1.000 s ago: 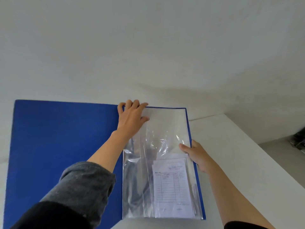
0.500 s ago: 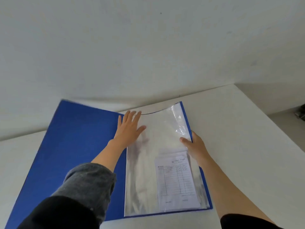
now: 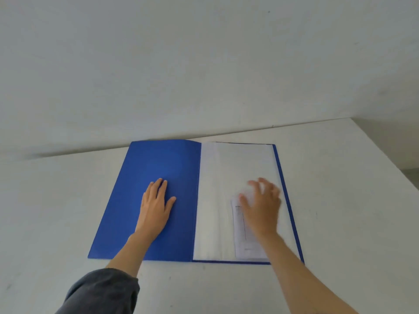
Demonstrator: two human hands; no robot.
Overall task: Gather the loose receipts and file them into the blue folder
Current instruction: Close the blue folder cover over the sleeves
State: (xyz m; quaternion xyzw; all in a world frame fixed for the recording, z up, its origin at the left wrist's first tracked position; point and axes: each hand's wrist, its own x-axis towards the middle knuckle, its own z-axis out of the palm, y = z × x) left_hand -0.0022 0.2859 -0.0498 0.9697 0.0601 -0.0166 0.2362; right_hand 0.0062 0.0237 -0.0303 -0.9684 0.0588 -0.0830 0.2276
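Both hands (image 3: pixel 155 208) flat on blue folder (image 3: pixel 158 168)

A single head-worn wide-angle view looks forward and down from above the near edge of a white table (image 3: pixel 340 200). The open blue folder (image 3: pixel 158 168) lies close below, centred in the lower half of the frame. Both forearms enter from the bottom edge toward the folder. Beyond the folder, a plain pale wall (image 3: pixel 204 64) fills the upper half of the view.
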